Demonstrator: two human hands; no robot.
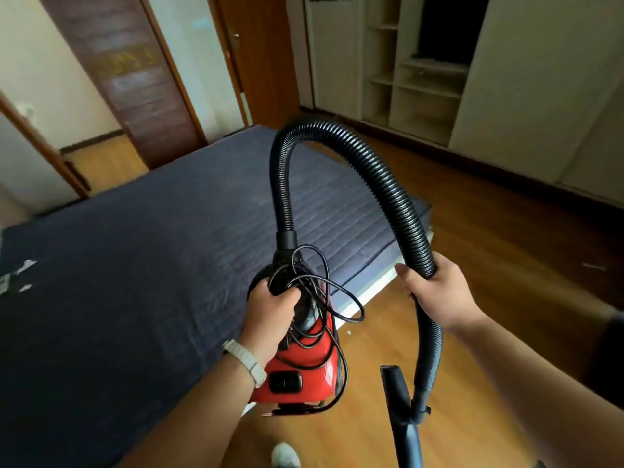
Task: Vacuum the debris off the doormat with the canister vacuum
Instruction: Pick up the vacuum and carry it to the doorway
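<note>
A red canister vacuum (304, 369) hangs in the air in front of me. My left hand (270, 310) grips its black top handle, along with loops of the black power cord (341, 298). The ribbed black hose (337, 146) arches up from the canister and comes down to the right, where my right hand (439, 292) grips it. Below that hand the hose joins a dark wand and nozzle (401, 410) hanging over the floor. No doormat is in view.
A mattress with a dark blue cover (135, 248) fills the left and centre. Wooden floor (506, 231) lies to the right, with small white scraps (594, 266) on it. Open cream wardrobe shelves (429, 79) stand at the back right, brown doors (135, 79) at the back left.
</note>
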